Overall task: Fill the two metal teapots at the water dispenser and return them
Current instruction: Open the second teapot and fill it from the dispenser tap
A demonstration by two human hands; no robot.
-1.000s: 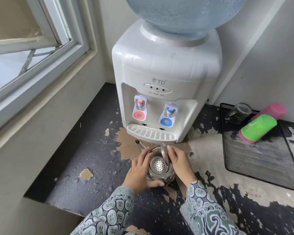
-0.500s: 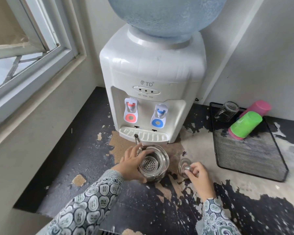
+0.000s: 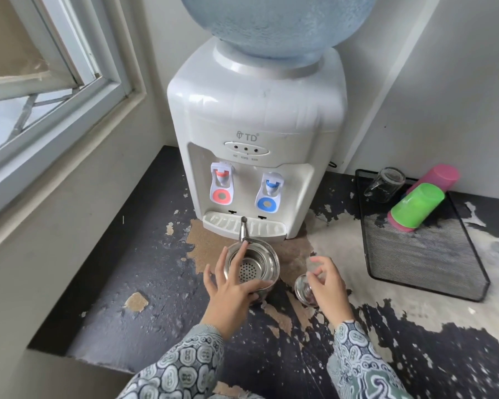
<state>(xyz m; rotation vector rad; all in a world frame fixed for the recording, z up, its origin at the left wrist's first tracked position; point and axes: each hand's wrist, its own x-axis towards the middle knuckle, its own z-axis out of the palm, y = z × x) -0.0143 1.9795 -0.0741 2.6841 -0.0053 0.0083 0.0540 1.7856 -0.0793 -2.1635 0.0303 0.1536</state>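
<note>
Round shiny metal teapot (image 3: 252, 269), lid off w/ perforated strainer basket showing inside, sits on the peeling black countertop (image 3: 144, 283) just in front of the white plastic water dispenser (image 3: 257, 133), spout aimed at 12 o'clock over the drip tray (image 3: 222, 221). Left hand (image 3: 229, 286) wraps the pot's rim from 7 o'clock, fingers spread, thumb on the near edge. Small round metal lid (image 3: 303, 289) lies at the pot's 3 o'clock; right hand (image 3: 327, 285) hovers over it, fingers loosely apart, holding nothing. Black mesh tray (image 3: 427, 263) at approx 2 o'clock carries a green plastic cup (image 3: 416, 205), pink cup (image 3: 440, 175), clear glass (image 3: 385, 184)
</note>
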